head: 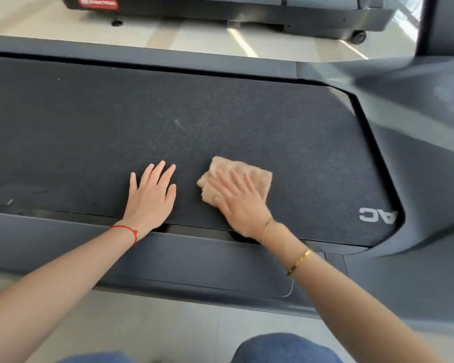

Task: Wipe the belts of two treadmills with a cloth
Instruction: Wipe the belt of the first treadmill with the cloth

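A dark grey treadmill belt (116, 132) stretches across the view, with faint pale scuffs near its middle. A folded tan cloth (257, 174) lies on the belt near its front edge. My right hand (239, 203) presses flat on the cloth with straight, spread fingers. My left hand (151, 197) rests flat on the bare belt just left of the cloth, fingers straight. A second treadmill (220, 9) stands across the floor at the top of the view; its belt is not visible.
The near side rail (194, 263) of the treadmill runs below my wrists. The motor hood (417, 153) rises at the right, with white letters on the belt beside it. Pale tiled floor (207, 43) separates the two machines. My knees show at the bottom.
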A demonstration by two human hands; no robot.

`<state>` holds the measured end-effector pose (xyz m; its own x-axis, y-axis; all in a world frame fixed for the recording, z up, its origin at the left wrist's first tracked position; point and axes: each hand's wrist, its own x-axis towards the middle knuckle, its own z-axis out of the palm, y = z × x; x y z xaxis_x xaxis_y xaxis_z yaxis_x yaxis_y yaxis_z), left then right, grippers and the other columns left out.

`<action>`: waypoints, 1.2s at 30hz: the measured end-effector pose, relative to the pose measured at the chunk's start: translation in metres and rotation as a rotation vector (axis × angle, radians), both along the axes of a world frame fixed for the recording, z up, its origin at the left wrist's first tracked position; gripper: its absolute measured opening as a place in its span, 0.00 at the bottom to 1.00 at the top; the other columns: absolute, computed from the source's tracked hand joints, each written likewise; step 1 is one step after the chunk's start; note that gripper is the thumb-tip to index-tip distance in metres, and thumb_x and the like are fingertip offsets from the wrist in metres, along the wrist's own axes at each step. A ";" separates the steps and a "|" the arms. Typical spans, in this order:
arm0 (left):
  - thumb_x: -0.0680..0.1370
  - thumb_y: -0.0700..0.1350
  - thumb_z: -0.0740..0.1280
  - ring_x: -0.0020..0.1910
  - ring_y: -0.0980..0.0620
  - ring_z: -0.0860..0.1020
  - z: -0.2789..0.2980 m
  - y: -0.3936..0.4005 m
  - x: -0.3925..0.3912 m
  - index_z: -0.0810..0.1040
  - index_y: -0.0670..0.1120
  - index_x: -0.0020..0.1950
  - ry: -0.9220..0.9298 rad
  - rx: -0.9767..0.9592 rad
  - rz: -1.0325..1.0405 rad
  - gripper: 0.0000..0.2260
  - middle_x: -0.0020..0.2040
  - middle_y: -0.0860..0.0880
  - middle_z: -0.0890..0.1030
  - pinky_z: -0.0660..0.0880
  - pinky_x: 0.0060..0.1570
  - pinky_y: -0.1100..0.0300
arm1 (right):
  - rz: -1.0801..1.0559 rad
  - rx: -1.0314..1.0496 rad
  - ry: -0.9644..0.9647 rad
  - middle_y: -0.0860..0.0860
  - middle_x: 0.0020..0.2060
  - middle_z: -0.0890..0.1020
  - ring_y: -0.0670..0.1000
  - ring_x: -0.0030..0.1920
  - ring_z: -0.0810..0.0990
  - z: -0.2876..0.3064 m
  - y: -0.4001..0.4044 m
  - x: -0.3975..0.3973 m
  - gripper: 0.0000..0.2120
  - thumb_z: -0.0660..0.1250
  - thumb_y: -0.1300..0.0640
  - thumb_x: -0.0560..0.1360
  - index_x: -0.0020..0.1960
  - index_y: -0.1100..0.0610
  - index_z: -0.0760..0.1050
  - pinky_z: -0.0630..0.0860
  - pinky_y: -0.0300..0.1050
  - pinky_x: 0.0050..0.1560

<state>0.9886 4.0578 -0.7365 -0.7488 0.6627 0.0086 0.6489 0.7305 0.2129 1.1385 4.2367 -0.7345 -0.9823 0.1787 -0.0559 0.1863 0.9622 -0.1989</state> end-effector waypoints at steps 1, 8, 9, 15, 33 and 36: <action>0.85 0.50 0.51 0.81 0.49 0.50 0.002 -0.010 -0.004 0.56 0.51 0.81 -0.013 -0.007 0.036 0.23 0.81 0.49 0.56 0.46 0.78 0.40 | 0.058 -0.031 -0.008 0.46 0.80 0.50 0.56 0.80 0.45 -0.001 -0.013 -0.003 0.24 0.46 0.48 0.85 0.80 0.47 0.49 0.41 0.56 0.77; 0.85 0.50 0.52 0.80 0.48 0.51 0.008 -0.083 -0.041 0.57 0.50 0.81 -0.028 -0.023 0.182 0.23 0.81 0.49 0.57 0.47 0.77 0.39 | 0.090 -0.083 -0.014 0.44 0.80 0.47 0.52 0.80 0.42 0.003 0.017 -0.036 0.24 0.46 0.48 0.85 0.80 0.45 0.47 0.37 0.52 0.78; 0.85 0.49 0.52 0.80 0.48 0.52 0.007 -0.092 -0.047 0.58 0.50 0.81 -0.020 -0.020 0.194 0.23 0.81 0.48 0.58 0.48 0.77 0.38 | 0.037 -0.087 -0.023 0.45 0.80 0.47 0.53 0.80 0.42 0.004 0.020 -0.050 0.24 0.45 0.48 0.85 0.80 0.45 0.47 0.37 0.52 0.78; 0.85 0.49 0.53 0.80 0.47 0.51 0.000 -0.124 -0.084 0.58 0.50 0.81 -0.030 0.014 0.279 0.23 0.81 0.48 0.58 0.47 0.77 0.38 | 0.033 -0.088 -0.020 0.47 0.80 0.49 0.57 0.80 0.44 0.008 -0.028 -0.117 0.24 0.44 0.49 0.85 0.81 0.48 0.47 0.40 0.56 0.78; 0.84 0.51 0.53 0.81 0.45 0.49 -0.013 -0.177 -0.184 0.55 0.51 0.82 -0.014 0.014 0.324 0.25 0.82 0.47 0.55 0.46 0.75 0.33 | 0.300 -0.031 0.004 0.49 0.80 0.50 0.57 0.80 0.44 0.001 -0.130 -0.215 0.24 0.47 0.50 0.85 0.80 0.48 0.47 0.42 0.59 0.77; 0.84 0.52 0.52 0.81 0.44 0.49 -0.016 -0.177 -0.185 0.53 0.51 0.82 -0.019 0.005 0.317 0.25 0.82 0.48 0.54 0.46 0.75 0.34 | 0.414 -0.059 0.001 0.47 0.80 0.52 0.54 0.80 0.46 -0.004 -0.149 -0.197 0.24 0.48 0.48 0.85 0.80 0.49 0.52 0.40 0.54 0.79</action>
